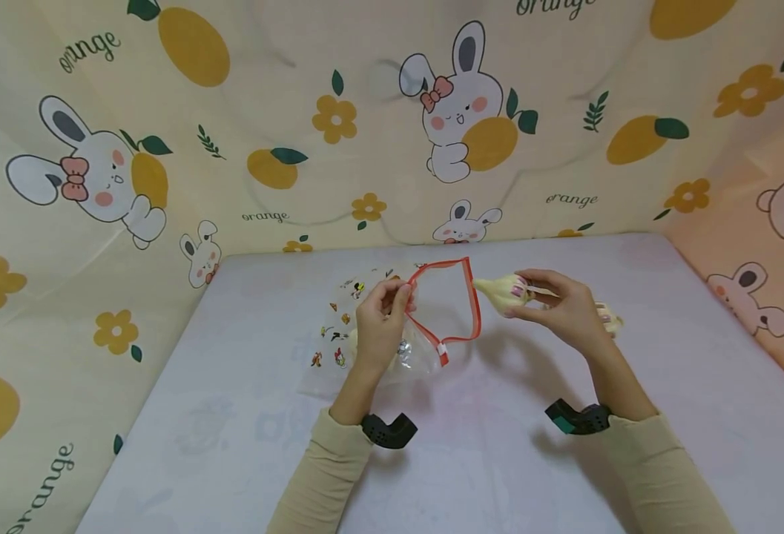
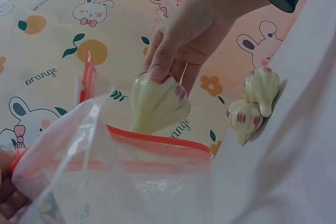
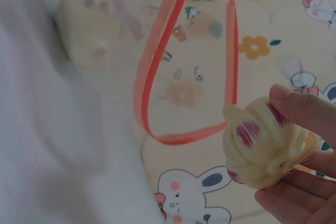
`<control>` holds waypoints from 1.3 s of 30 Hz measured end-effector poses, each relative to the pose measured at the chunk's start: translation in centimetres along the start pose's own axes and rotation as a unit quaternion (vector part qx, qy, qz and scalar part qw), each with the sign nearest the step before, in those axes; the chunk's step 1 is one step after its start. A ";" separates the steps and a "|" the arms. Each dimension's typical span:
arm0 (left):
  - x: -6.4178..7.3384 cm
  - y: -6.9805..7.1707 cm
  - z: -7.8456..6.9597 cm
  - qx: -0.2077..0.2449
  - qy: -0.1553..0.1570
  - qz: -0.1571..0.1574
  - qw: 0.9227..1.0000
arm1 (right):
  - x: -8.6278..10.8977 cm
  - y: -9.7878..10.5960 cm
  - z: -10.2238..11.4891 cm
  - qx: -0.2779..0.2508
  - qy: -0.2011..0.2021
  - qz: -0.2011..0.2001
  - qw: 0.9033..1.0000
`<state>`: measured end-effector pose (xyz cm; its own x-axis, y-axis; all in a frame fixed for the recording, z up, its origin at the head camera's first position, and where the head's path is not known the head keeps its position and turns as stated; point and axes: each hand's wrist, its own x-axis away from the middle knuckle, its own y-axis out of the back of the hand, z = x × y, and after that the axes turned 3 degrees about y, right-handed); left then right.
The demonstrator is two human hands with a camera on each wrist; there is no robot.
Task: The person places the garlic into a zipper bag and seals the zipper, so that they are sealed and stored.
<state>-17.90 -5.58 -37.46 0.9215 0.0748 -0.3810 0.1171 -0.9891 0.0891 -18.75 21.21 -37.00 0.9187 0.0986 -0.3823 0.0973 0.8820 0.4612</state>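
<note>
— What's closest to you?
— Pale sleeves [image 1: 321,475], then the left hand [image 1: 380,322], its grip pinching the rim of a clear bag [image 2: 131,177] edged in red. The mouth stands wide.
— Anything inside?
— A purple-marked shape [image 3: 94,30] shows through the plastic; likely a garlic bulb too, though it's blurred.
— And the right hand [image 1: 568,311]?
— Its grip holds a garlic bulb [image 1: 501,294] by the root end, stem pointing at the rim. It's just beside the bag; whether they touch, I can't tell.
— So which step is this?
— Bringing the bulb to the bag's mouth, I'd judge. The next move would call for keeping the rim spread, guiding the stem through the opening and only then loosening the right grip.
— What's beyond?
— Two more bulbs [image 2: 262,90] lying together on the table [image 1: 245,334], and past them the rabbit-print cloth [image 1: 385,133].
</note>
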 end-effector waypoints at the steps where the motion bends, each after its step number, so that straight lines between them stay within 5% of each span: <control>1: 0.0 0.0 0.1 -0.001 -0.001 0.000 1.000 | 0.0 -0.1 0.1 -0.004 0.001 0.000 1.000; 39: 0.1 0.1 -0.1 0.012 -0.007 0.003 1.000 | -1.0 -2.6 1.7 -0.027 -0.021 0.039 0.999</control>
<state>-17.81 -5.64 -37.42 0.9165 0.0681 -0.3942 0.1033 -0.9923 0.0687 -19.26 18.05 -36.48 0.9379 0.1495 -0.3131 0.0056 0.8957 0.4445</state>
